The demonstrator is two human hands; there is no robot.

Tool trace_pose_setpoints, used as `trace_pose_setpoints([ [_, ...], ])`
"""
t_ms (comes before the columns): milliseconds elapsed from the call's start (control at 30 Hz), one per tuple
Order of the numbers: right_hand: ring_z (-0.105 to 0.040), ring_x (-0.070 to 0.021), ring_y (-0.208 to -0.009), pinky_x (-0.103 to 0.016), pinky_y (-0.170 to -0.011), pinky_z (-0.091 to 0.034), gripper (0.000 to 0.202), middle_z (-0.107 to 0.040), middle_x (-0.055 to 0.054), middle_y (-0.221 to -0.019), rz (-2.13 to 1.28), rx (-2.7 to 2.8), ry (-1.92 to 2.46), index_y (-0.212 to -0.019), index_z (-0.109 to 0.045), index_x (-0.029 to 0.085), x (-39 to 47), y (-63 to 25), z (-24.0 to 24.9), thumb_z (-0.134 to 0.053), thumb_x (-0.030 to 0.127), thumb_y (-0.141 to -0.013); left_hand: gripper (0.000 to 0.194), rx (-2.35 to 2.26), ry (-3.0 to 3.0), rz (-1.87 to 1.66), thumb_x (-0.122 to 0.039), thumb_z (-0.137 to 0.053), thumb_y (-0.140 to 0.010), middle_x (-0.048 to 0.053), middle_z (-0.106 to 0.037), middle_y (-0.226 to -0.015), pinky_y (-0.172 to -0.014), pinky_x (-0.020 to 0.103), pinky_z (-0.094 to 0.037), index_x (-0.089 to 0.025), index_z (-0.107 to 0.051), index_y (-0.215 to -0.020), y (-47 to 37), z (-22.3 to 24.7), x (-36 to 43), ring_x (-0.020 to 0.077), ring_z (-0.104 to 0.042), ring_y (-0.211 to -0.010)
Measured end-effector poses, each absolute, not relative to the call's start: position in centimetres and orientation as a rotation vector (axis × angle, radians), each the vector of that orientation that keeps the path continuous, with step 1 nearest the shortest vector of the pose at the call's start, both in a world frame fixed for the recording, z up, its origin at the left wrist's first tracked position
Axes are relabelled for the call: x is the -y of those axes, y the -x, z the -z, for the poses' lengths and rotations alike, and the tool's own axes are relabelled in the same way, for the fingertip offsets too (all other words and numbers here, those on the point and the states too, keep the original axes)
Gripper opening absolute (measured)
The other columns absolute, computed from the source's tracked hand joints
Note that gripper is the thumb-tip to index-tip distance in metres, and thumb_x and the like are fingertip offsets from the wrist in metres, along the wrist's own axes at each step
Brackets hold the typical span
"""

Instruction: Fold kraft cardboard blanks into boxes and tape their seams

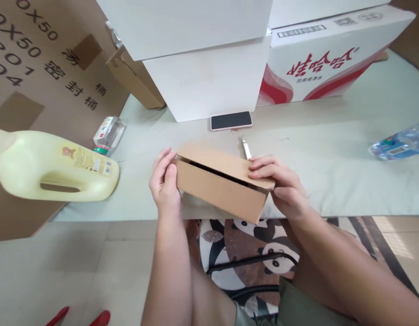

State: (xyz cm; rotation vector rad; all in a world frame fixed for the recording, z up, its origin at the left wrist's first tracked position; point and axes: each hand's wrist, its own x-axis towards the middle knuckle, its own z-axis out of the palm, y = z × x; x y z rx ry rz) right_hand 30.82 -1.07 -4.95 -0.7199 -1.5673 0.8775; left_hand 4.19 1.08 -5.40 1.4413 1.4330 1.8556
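Observation:
A small brown cardboard box (pixel 223 190) is tilted between my two hands, over the front edge of the pale cloth-covered surface. A dark gap runs along its front under the lid. My left hand (pixel 165 179) grips the box's left end, its thumb at the front corner. At the right end my right hand (pixel 280 183) is closed on the box, fingers on top of the lid and thumb near the corner. Just behind the box lies a slim white tool (pixel 245 147), partly hidden, its kind unclear. A phone (pixel 231 121) with a dark screen lies farther back.
White cartons (pixel 209 81) stand at the back, beside a red-and-white carton (pixel 318 68). On the left are a large brown carton (pixel 53 104), a yellow jug (pixel 60 167) and a small clear bottle (pixel 109 133) on its side. A plastic water bottle (pixel 399 144) lies at right.

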Motion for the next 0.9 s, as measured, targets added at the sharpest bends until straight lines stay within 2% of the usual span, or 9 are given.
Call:
trace_pose_setpoints([
  [67,-0.064,-0.0302,-0.116,-0.053,-0.108,-0.050,0.035,-0.070,-0.008,-0.111,-0.928,1.569,0.699,-0.102,-0.080,0.032,1.1,-31.2,5.1,-0.051,0.052,-0.094,0.023,-1.458,-1.506,-1.831,-0.036,-0.063,-0.088,0.007,-0.070,-0.129,-0.114,0.043,-0.044,-0.024,-0.078,-0.101,-4.0,5.4,-1.2,0.0252,-0.060,-0.130],
  [100,-0.065,-0.0294,-0.113,-0.052,-0.107,-0.051,0.034,-0.070,-0.007,-0.108,-0.921,1.558,0.710,-0.099,-0.080,0.032,1.1,-31.1,5.2,-0.052,0.050,-0.094,0.021,-1.467,-1.509,-1.833,-0.033,-0.063,-0.087,0.006,-0.071,-0.127,-0.114,0.044,-0.044,-0.024,-0.079,-0.097,-4.0,5.4,-1.2,0.0255,-0.061,-0.129],
  [200,-0.068,-0.0248,-0.102,-0.048,-0.099,-0.055,0.025,-0.071,-0.006,-0.099,-0.855,1.516,0.766,-0.088,-0.081,0.032,1.0,-30.6,4.9,-0.057,0.033,-0.094,0.019,-1.509,-1.479,-1.848,-0.028,-0.062,-0.083,0.006,-0.073,-0.120,-0.112,0.046,-0.046,-0.024,-0.080,-0.089,-3.9,5.3,-1.2,0.0265,-0.063,-0.124],
  [267,-0.069,-0.0227,-0.099,-0.045,-0.094,-0.057,0.026,-0.072,-0.005,-0.096,-0.827,1.503,0.769,-0.085,-0.081,0.032,0.9,-30.3,4.8,-0.057,0.023,-0.091,0.022,-1.505,-1.501,-1.840,-0.027,-0.061,-0.084,0.005,-0.073,-0.122,-0.112,0.046,-0.046,-0.025,-0.081,-0.093,-3.8,5.2,-1.2,0.0258,-0.063,-0.123],
  [400,-0.069,-0.0210,-0.096,-0.041,-0.090,-0.058,0.028,-0.072,-0.004,-0.095,-0.816,1.515,0.746,-0.083,-0.081,0.030,0.9,-30.1,4.6,-0.058,0.017,-0.088,0.023,-1.451,-1.585,-1.786,-0.024,-0.060,-0.084,0.003,-0.074,-0.125,-0.111,0.043,-0.047,-0.027,-0.082,-0.093,-3.4,5.0,-1.0,0.0238,-0.064,-0.124],
  [567,-0.069,-0.0202,-0.096,-0.040,-0.090,-0.057,0.023,-0.072,-0.005,-0.098,-0.862,1.500,0.827,-0.082,-0.079,0.026,1.2,-30.3,4.2,-0.058,0.024,-0.091,0.026,-1.430,-1.516,-1.812,-0.018,-0.057,-0.082,0.002,-0.078,-0.111,-0.108,0.040,-0.049,-0.026,-0.082,-0.084,-3.7,4.9,-1.0,0.0220,-0.069,-0.112],
  [700,-0.067,-0.0219,-0.106,-0.041,-0.096,-0.055,0.023,-0.072,-0.006,-0.108,-0.934,1.369,0.935,-0.100,-0.074,0.026,0.9,-30.6,4.3,-0.055,0.037,-0.094,0.027,-1.420,-1.344,-1.872,-0.015,-0.056,-0.075,0.002,-0.080,-0.104,-0.105,0.038,-0.050,-0.025,-0.081,-0.079,-4.0,4.7,-1.3,0.0217,-0.071,-0.109],
  [767,-0.066,-0.0227,-0.111,-0.044,-0.101,-0.053,0.026,-0.072,-0.006,-0.113,-0.948,1.242,1.056,-0.108,-0.069,0.026,0.4,-30.8,4.8,-0.052,0.038,-0.093,0.026,-1.417,-1.191,-1.903,-0.016,-0.055,-0.071,0.003,-0.080,-0.101,-0.104,0.037,-0.050,-0.023,-0.080,-0.074,-3.8,4.4,-1.6,0.0224,-0.071,-0.109],
  [900,-0.067,-0.0250,-0.113,-0.048,-0.102,-0.051,0.032,-0.072,-0.009,-0.119,-1.049,1.093,1.332,-0.112,-0.065,0.023,-0.4,-31.2,6.2,-0.051,0.042,-0.091,0.020,-1.405,-0.783,-1.990,-0.020,-0.056,-0.067,0.005,-0.079,-0.094,-0.094,0.032,-0.054,-0.019,-0.076,-0.072,-2.3,4.1,-2.1,0.0207,-0.072,-0.100],
])
